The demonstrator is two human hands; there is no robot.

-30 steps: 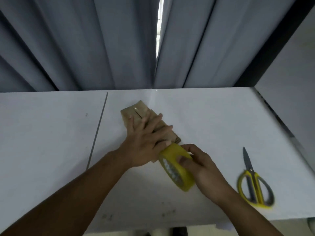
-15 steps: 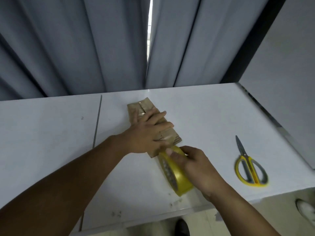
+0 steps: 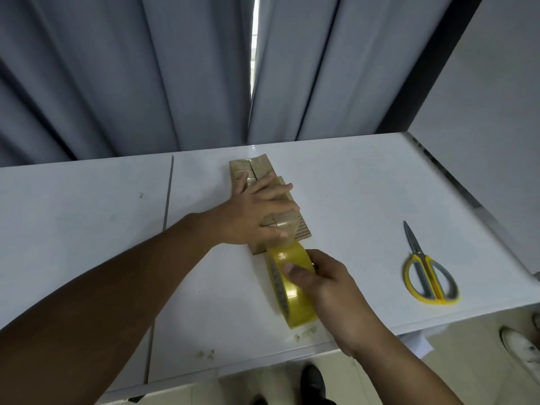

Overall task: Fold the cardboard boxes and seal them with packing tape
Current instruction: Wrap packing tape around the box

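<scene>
Grey curtains hang behind the white surface, which carries everything in play. The left hand lies flat on the small cardboard box, its fingers straight and spread, pressing the flaps down. The box sits near the middle of the surface, its far end free and its centre seam showing there. The right hand holds the yellow packing tape roll on edge, thumb on the outer face and fingers curled behind it. A moment ago the roll was tucked right against the box's near end, beside the left thumb. It has now been drawn back toward the near edge, and a short glossy strip runs from the box end to the roll. That suggests the tape has been laid along the seam and pulled past the end, so cutting the strip is likely next. The yellow-handled scissors lie closed well apart to the right, untouched. A few tape scraps sit by the near edge.
</scene>
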